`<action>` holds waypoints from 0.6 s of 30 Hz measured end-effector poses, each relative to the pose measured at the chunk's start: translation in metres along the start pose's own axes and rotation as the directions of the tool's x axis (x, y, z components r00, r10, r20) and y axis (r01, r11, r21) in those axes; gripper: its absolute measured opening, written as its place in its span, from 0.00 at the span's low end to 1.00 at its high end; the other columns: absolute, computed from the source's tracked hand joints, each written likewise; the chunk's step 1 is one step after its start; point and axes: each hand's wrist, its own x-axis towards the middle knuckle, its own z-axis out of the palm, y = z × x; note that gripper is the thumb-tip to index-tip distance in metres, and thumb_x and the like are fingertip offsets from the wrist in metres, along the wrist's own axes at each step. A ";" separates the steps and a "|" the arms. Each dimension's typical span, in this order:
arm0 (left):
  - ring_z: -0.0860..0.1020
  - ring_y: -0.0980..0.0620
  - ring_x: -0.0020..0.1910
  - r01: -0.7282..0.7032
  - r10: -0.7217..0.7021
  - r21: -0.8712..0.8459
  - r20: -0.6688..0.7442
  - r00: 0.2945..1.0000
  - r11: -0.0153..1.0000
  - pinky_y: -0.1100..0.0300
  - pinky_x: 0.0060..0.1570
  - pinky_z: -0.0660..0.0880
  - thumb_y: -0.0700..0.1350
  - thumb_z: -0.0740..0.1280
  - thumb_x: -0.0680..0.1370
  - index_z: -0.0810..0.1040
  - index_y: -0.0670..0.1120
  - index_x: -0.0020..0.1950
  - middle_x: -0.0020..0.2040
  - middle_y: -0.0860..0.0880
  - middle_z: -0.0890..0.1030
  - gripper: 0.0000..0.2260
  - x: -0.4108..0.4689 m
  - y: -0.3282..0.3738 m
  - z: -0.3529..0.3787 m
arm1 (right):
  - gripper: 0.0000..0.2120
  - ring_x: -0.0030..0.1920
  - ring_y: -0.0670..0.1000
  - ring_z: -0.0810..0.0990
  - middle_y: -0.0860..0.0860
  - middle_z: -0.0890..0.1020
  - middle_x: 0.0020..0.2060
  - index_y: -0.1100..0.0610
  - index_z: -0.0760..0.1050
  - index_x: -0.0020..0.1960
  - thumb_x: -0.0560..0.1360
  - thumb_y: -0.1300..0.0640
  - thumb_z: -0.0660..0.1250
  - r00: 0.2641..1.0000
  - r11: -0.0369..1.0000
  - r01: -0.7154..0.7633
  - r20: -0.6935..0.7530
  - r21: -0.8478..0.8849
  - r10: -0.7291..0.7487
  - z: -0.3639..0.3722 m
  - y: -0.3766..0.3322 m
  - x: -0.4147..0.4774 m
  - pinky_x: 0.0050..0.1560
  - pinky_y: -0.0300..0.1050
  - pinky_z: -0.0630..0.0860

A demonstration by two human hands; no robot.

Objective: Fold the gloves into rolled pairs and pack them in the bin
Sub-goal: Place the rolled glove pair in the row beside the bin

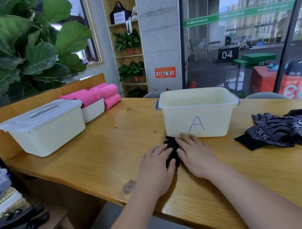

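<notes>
Head camera, nearest first: the left hand and the right hand lie flat on the wooden table, pressed in from either side on one dark glove bundle that sits between them, just in front of the bin. The fingers are spread and laid against it rather than closed round it, so this is a press, not a clamp. Knit fabric like this should be light, soft and springy; a roll will likely want to unwind unless it is gripped across its middle with the cuff tucked over. To the right, well apart, a heap of black dotted gloves waits; at least three show, but they overlap too much to count exactly. Beyond the hands stands one open bin marked A, its inside looking empty. Far left: one lidded tub, one white basket, and several pink rolls
</notes>
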 end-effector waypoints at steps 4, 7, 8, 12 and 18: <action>0.52 0.52 0.84 0.052 -0.053 0.023 0.023 0.998 0.998 0.52 0.81 0.51 0.57 0.52 0.88 0.61 0.56 0.84 0.85 0.56 0.58 0.24 0.001 0.002 0.000 | 0.27 0.85 0.52 0.45 0.44 0.47 0.86 0.45 0.52 0.85 0.87 0.41 0.45 1.000 1.000 0.007 0.011 -0.010 -0.006 0.001 0.000 0.012 0.82 0.55 0.52; 0.52 0.50 0.84 0.061 -0.061 0.025 -0.009 0.998 0.998 0.51 0.81 0.52 0.57 0.52 0.88 0.61 0.53 0.84 0.85 0.54 0.57 0.25 0.001 0.004 0.000 | 0.28 0.85 0.52 0.44 0.45 0.46 0.86 0.43 0.52 0.85 0.87 0.39 0.45 1.000 1.000 0.001 0.012 -0.011 -0.001 0.005 -0.001 0.022 0.82 0.55 0.52; 0.55 0.50 0.83 0.046 -0.045 0.027 -0.034 0.998 0.999 0.50 0.80 0.55 0.56 0.53 0.87 0.64 0.52 0.83 0.84 0.54 0.60 0.24 0.001 0.005 -0.001 | 0.28 0.85 0.52 0.44 0.45 0.46 0.86 0.43 0.52 0.85 0.87 0.38 0.45 1.000 1.000 0.000 0.012 -0.015 0.000 0.006 -0.001 0.025 0.82 0.56 0.53; 0.69 0.51 0.75 -0.015 0.021 0.059 -0.099 0.995 0.998 0.51 0.75 0.66 0.56 0.52 0.84 0.75 0.51 0.75 0.75 0.55 0.73 0.24 -0.003 0.006 -0.002 | 0.28 0.85 0.53 0.44 0.46 0.47 0.86 0.42 0.53 0.85 0.87 0.38 0.44 1.000 0.999 0.010 0.015 -0.038 -0.009 0.008 -0.003 0.031 0.81 0.56 0.54; 0.49 0.54 0.85 0.069 -0.072 0.068 0.043 0.996 0.995 0.52 0.84 0.44 0.57 0.50 0.87 0.56 0.50 0.86 0.86 0.54 0.54 0.27 0.003 0.006 -0.001 | 0.27 0.85 0.53 0.44 0.46 0.47 0.86 0.42 0.52 0.85 0.87 0.38 0.44 1.000 0.999 -0.006 0.015 -0.045 0.007 0.008 -0.002 0.029 0.82 0.56 0.53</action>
